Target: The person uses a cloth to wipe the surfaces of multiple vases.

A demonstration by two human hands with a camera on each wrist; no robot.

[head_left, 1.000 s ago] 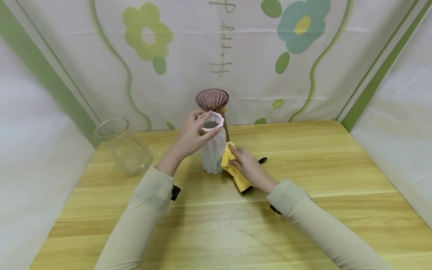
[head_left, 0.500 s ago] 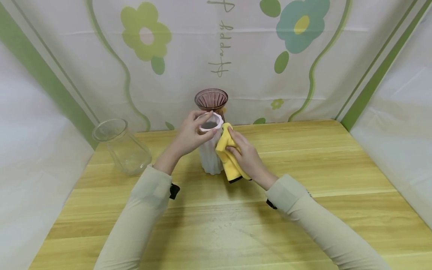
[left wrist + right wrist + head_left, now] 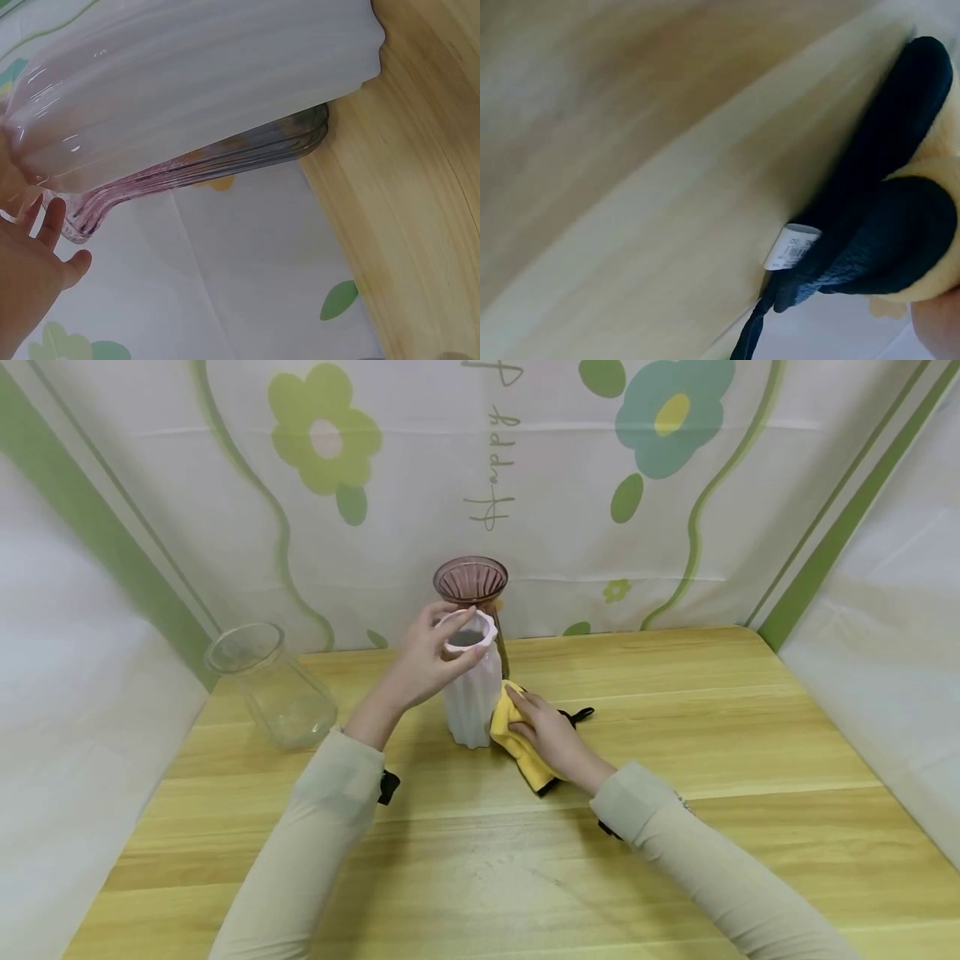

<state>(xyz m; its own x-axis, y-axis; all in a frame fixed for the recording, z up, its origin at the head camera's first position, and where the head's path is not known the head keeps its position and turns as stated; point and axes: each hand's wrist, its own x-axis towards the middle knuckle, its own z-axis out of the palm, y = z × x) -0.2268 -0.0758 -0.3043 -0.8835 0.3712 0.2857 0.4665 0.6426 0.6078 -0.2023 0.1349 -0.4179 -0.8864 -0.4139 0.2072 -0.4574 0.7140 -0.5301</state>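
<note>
A white ribbed vase point(image 3: 471, 706) stands upright on the wooden table, its scalloped rim held by my left hand point(image 3: 427, 660) with thumb and fingers. Against the vase's lower right side, my right hand point(image 3: 553, 737) presses a bunched yellow cloth point(image 3: 517, 752) that it grips. In the right wrist view the black edging of the cloth point(image 3: 900, 232) shows, with a white label point(image 3: 791, 246) and a black loop. The white vase point(image 3: 195, 90) fills the top of the left wrist view, and my left hand point(image 3: 30, 274) is at its rim end.
Just behind the white vase stands a purple fluted glass vase point(image 3: 471, 583), partly hidden. A clear glass vase point(image 3: 292, 702) stands to the left, near my left forearm. A printed curtain point(image 3: 555, 527) with flowers hangs along the table's back edge point(image 3: 660, 635).
My right hand with the yellow cloth rose along the white vase's right side toward the rim, then came back down to the lower side. My left hand stayed on the rim.
</note>
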